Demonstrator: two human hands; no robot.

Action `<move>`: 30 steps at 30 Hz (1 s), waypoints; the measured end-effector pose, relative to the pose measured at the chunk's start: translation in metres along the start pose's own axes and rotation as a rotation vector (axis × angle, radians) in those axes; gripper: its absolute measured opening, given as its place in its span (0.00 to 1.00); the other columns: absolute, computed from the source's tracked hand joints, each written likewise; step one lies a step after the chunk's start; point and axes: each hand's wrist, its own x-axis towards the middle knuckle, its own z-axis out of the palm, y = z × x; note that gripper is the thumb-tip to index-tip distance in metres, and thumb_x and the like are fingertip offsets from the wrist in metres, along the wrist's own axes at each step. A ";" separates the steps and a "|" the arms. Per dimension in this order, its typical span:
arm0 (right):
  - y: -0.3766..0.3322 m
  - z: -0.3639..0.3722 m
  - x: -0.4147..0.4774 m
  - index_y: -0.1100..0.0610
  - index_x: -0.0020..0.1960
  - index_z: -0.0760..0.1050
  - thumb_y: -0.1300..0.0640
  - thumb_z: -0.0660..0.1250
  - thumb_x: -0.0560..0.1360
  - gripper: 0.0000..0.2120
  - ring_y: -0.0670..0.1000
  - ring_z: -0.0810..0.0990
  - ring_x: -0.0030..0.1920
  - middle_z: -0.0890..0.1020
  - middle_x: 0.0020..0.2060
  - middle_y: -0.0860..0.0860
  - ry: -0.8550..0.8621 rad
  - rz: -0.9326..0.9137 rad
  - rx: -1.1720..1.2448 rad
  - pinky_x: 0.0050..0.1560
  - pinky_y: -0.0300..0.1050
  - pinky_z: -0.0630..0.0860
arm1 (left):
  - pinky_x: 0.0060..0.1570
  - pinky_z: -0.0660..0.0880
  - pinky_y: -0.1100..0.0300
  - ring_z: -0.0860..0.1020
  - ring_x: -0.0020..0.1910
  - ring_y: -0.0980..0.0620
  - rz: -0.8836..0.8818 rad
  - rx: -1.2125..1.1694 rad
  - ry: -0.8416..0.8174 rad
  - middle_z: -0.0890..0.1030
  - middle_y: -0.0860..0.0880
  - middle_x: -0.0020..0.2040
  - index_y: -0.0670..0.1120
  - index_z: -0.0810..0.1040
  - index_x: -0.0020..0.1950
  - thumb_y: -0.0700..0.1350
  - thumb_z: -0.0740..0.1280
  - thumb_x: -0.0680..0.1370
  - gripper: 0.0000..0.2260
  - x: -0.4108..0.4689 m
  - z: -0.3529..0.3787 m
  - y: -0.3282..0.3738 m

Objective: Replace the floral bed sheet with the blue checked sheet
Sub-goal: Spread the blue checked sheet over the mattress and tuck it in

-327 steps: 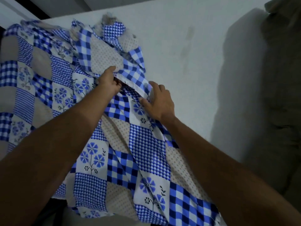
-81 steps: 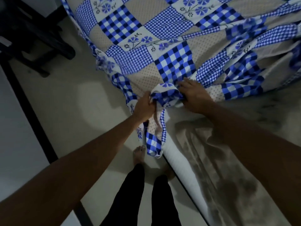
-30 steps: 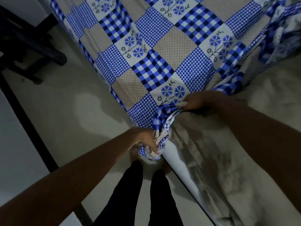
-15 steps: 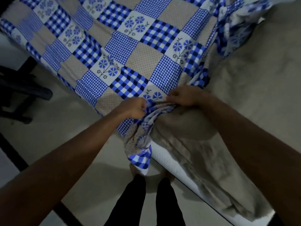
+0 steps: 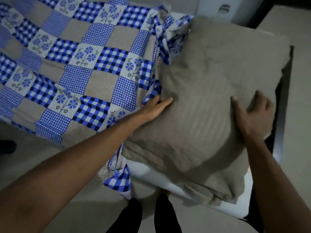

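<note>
Two legs in dark trousers (image 5: 134,216) stand at the bed's near side, where the white mattress edge (image 5: 168,180) shows bare. Just beside it a corner of the blue checked sheet (image 5: 117,179) hangs loose. Half a second ago both hands held this corner bunched up; now they have let it go.

Further in, the left hand (image 5: 157,106) lies with fingers straight, gripping nothing, at the line where the checked sheet meets the beige cloth (image 5: 210,73). The right hand (image 5: 252,115) is spread flat on that cloth near its right edge, also holding nothing, though motion blur softens its fingers.

Beyond the hands, the checked sheet lies over the left part of the bed, and its far edge is rumpled in a heap against the cloth. In this dim light I cannot tell whether the beige layer is the floral sheet.

My judgement is that the spreading has paused: the right part is still uncovered, and the hands have turned to the beige layer, probably to shift or flatten it first.
</note>
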 end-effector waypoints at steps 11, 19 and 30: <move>0.104 0.012 -0.030 0.49 0.73 0.71 0.26 0.73 0.62 0.46 0.51 0.81 0.60 0.82 0.62 0.46 -0.422 0.456 0.837 0.66 0.56 0.75 | 0.61 0.73 0.54 0.78 0.60 0.50 -0.176 -0.167 -0.063 0.77 0.51 0.66 0.51 0.66 0.75 0.76 0.72 0.57 0.53 0.017 0.005 0.005; 0.079 -0.031 -0.031 0.52 0.62 0.78 0.50 0.75 0.74 0.18 0.44 0.86 0.47 0.86 0.48 0.44 -0.186 0.353 1.006 0.48 0.41 0.80 | 0.31 0.73 0.65 0.77 0.26 0.54 -0.144 -0.323 -0.152 0.79 0.48 0.28 0.45 0.81 0.33 0.45 0.64 0.75 0.12 -0.007 0.009 0.070; -0.049 -0.094 -0.039 0.55 0.64 0.79 0.53 0.76 0.73 0.21 0.52 0.85 0.55 0.86 0.53 0.50 -0.085 0.085 1.199 0.56 0.51 0.80 | 0.29 0.69 0.66 0.70 0.22 0.61 0.224 -0.229 0.019 0.72 0.55 0.21 0.47 0.72 0.17 0.43 0.61 0.62 0.12 -0.066 -0.111 0.170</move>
